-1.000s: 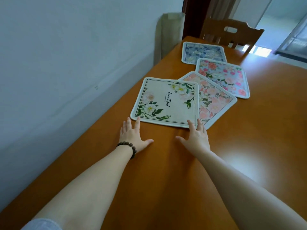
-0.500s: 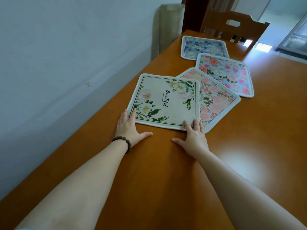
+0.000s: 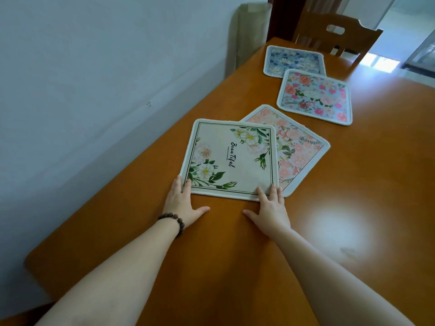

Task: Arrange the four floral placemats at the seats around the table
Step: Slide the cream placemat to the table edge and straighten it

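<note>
Several floral placemats lie along the left side of the wooden table [image 3: 341, 208]. Nearest is a cream placemat [image 3: 231, 158] with white flowers and script lettering. It overlaps a peach-flowered placemat [image 3: 299, 147] turned diagonally. Beyond those sit a pale blue placemat with pink roses [image 3: 315, 97] and a dark blue placemat [image 3: 294, 61]. My left hand [image 3: 182, 201] rests flat with fingertips on the cream mat's near left corner. My right hand [image 3: 270, 205] lies flat with fingertips on its near right corner. Neither hand grips anything.
A white wall runs close along the table's left edge. A wooden chair [image 3: 334, 34] stands at the far end, with a beige roll [image 3: 251, 29] leaning in the corner beside it. Bright floor and a doorway lie beyond.
Both hands slid forward from the bare wood onto the cream mat's near corners. The view has drawn closer to the mats.
</note>
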A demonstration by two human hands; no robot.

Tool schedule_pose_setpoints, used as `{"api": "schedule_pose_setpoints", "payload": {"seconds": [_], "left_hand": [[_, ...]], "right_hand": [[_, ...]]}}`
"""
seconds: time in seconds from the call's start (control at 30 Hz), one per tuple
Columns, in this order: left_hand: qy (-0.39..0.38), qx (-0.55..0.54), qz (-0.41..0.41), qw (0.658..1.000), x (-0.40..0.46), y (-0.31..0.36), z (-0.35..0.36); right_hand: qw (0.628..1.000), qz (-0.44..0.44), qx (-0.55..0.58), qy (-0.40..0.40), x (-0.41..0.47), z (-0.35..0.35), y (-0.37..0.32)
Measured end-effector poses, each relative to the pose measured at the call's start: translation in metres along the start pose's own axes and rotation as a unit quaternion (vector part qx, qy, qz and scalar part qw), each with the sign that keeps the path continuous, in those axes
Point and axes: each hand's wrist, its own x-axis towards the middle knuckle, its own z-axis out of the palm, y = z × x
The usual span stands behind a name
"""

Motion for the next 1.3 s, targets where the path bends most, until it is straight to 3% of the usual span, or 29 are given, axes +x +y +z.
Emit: {"api": "schedule_pose_setpoints", "payload": {"seconds": [0.4, 0.57, 0.67, 0.9, 1.17, 1.3], "left_hand": [[-0.066, -0.015, -0.025, 0.997, -0.138, -0.049, 0.003], [-0.028, 0.022, 0.025, 0.999, -0.165, -0.075, -0.003], [-0.001, 0.044, 0.073, 0.996, -0.154, -0.092, -0.019], [-0.044, 0.097, 0.149, 0.983, -0.093, -0.102, -0.039], [-0.064, 0.156, 0.236, 0.957, 0.006, -0.081, -0.048], [-0.063, 0.163, 0.239, 0.955, 0.051, -0.062, -0.048]], "right_hand": [[0.999, -0.005, -0.007, -0.033, -0.129, 0.042, -0.012], [0.999, 0.011, 0.005, -0.031, -0.162, 0.053, -0.018], [0.999, 0.039, 0.029, -0.007, -0.173, 0.056, -0.024], [0.988, 0.130, 0.046, 0.063, -0.200, 0.082, -0.079], [0.971, 0.214, 0.058, 0.087, -0.189, 0.113, -0.128], [0.964, 0.243, 0.050, 0.097, -0.175, 0.122, -0.132]]}}
